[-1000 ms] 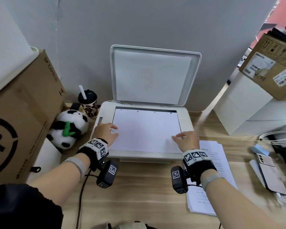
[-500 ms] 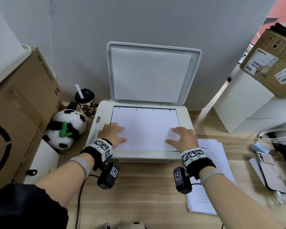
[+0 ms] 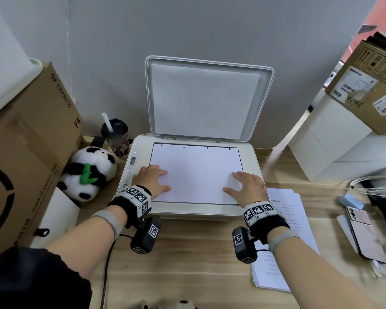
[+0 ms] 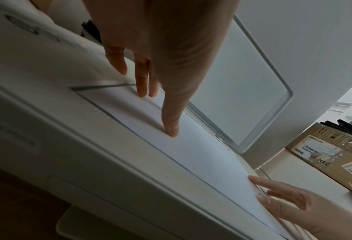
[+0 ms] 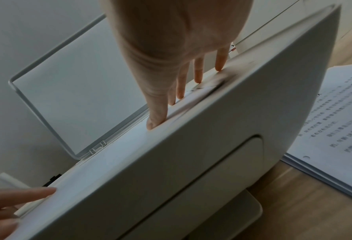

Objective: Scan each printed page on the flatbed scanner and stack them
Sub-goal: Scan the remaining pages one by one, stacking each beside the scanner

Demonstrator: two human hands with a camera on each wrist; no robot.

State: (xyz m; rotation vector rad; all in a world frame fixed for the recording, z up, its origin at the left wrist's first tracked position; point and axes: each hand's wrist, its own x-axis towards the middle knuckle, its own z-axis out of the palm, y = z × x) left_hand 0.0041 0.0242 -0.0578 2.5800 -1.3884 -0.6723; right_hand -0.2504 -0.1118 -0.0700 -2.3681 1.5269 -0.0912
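A white page [image 3: 196,172] lies face down on the glass of the flatbed scanner [image 3: 250,157], whose lid [image 3: 205,99] stands raised against the grey wall. The left hand [image 3: 151,180] rests flat on the page's near-left part, fingers straight and spread, gripping nothing; the left wrist view shows its fingertips [image 4: 171,131] pressing the sheet. The right hand [image 3: 249,186] lies flat on the near-right part of the page, fingers likewise straight, its outer fingers reaching the scanner's rim.

Just right of the scanner, partly under the right forearm, a stack of printed pages [image 3: 292,219] lies on the wooden worktop [image 3: 187,264]. Further right sit a phone [image 3: 366,233] and a coil of white cable [image 3: 374,184], with white boxes [image 3: 334,139] and a cardboard carton [image 3: 374,85] behind. Left of the scanner stand a lidded cup with a straw [image 3: 116,136], a plush panda [image 3: 89,172] and a large cardboard box [image 3: 27,152], crowding that side.
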